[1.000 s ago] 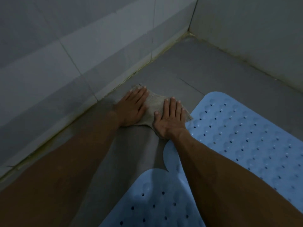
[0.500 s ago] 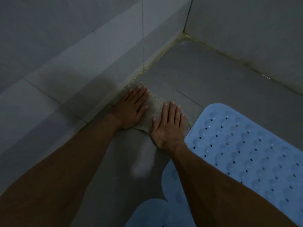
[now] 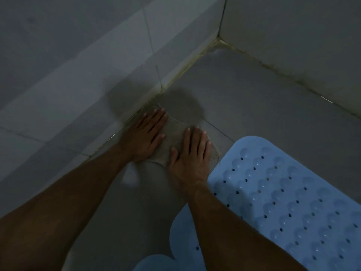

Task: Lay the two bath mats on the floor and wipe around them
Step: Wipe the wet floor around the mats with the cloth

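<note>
A beige cleaning cloth (image 3: 174, 133) lies flat on the grey floor beside the left wall. My left hand (image 3: 146, 135) presses on its left part with straight fingers. My right hand (image 3: 190, 153) presses flat on its right part, close to the mat's edge. A light blue bath mat (image 3: 283, 192) with bumps and holes lies on the floor at the right. The rounded end of a second blue mat (image 3: 154, 263) shows at the bottom edge, partly hidden by my right forearm.
A tiled wall (image 3: 78, 65) runs along the left and another wall (image 3: 302, 36) along the back right; they meet in a corner (image 3: 218, 39). Bare grey floor tiles (image 3: 254, 98) stretch between the cloth and the corner. The room is dim.
Both hands have slid the cloth forward along the left wall toward the corner. The view has followed, so less of the near mat shows.
</note>
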The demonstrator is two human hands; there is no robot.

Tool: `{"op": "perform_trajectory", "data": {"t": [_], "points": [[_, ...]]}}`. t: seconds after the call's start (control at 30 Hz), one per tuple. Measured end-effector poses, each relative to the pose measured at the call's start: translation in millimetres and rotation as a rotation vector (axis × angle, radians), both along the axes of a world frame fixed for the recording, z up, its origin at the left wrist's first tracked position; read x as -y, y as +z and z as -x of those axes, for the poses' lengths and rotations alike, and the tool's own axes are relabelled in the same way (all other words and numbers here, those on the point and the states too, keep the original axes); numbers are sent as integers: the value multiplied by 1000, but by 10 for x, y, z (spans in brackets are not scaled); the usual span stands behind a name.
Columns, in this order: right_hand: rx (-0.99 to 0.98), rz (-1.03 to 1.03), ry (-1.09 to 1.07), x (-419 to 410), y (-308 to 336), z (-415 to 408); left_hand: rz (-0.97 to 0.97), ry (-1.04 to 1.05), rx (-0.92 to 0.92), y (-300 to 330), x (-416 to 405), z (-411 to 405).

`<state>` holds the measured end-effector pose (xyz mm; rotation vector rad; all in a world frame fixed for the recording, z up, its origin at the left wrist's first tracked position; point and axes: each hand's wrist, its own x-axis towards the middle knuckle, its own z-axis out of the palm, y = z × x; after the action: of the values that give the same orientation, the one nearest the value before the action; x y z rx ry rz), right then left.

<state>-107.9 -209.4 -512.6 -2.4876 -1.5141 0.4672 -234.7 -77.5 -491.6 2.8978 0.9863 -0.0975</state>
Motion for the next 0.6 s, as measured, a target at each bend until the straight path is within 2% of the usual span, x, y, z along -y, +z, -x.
{"op": "perform_trajectory", "data": {"t": [0.3, 0.6], "points": [[-16, -14, 20, -275, 93, -1534, 2, 53, 66, -28, -160, -1450], [-18, -8, -54, 364, 82, -2836, -15, -39, 60, -23, 355, -2815]]}}
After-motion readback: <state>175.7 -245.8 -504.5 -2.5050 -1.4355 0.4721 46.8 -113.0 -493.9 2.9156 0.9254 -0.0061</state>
